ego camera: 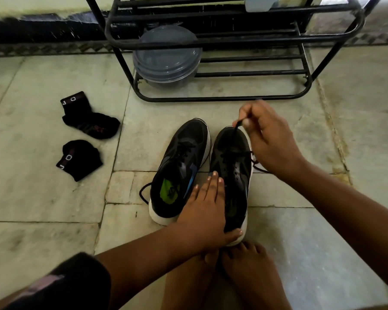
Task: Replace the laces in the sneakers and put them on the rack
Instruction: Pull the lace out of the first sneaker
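Two black sneakers with white soles stand side by side on the stone floor, toes pointing away from me. The left sneaker [179, 166] has a green insole and a lace end trailing on the floor. My left hand [207, 209] rests flat on the heel opening of the right sneaker [232, 162], thumb round its heel. My right hand [269, 139] pinches a black lace [236, 128] above that shoe's toe and holds it taut. The black metal rack [222, 98] stands just beyond the shoes.
Two black socks [89, 119] [78, 159] lie on the floor to the left. A grey lidded plastic container [166, 61] sits on the rack's lowest shelf. My bare feet [240, 271] are right behind the sneakers' heels.
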`<state>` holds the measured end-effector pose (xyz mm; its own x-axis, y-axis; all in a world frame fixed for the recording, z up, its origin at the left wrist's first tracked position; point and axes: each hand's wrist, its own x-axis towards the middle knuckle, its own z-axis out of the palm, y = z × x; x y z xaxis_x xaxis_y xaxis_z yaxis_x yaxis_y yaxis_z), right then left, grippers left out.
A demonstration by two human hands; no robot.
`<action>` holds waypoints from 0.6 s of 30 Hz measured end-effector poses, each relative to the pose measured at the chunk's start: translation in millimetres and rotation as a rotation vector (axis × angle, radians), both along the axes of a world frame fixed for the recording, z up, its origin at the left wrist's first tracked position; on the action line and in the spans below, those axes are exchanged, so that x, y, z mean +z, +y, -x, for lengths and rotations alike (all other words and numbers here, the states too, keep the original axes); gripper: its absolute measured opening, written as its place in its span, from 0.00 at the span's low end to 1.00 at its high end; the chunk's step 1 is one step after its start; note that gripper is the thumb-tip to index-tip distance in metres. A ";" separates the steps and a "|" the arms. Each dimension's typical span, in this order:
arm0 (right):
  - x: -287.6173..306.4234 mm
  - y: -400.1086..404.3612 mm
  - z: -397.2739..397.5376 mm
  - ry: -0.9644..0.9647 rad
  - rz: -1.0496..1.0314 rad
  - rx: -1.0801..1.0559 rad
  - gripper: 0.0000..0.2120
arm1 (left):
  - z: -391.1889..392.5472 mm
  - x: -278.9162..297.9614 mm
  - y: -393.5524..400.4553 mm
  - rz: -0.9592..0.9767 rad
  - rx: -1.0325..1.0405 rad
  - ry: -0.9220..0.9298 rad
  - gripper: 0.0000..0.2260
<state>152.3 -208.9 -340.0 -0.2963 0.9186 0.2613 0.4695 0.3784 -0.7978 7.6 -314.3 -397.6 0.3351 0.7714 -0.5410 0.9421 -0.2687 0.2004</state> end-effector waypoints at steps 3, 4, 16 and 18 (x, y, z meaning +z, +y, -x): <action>17.3 -1.9 6.5 0.460 0.332 0.026 0.08 | -0.8 0.9 0.2 0.006 0.008 0.002 0.48; 18.9 -2.3 8.7 0.534 0.426 0.040 0.08 | -0.6 0.7 -0.2 0.001 0.006 0.001 0.48; -18.4 -11.9 -0.7 -1.029 0.126 0.231 0.10 | 1.9 -0.2 -0.2 -0.025 -0.014 -0.021 0.48; -16.6 -11.9 0.7 -1.042 0.115 0.229 0.09 | 2.2 -0.1 -0.5 -0.027 -0.017 -0.019 0.48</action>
<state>151.7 -220.8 -356.6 -0.4913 0.8161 -0.3043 0.8670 0.4917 -0.0811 5.4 -314.8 -397.8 0.3582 0.7797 -0.5135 0.9335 -0.2904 0.2103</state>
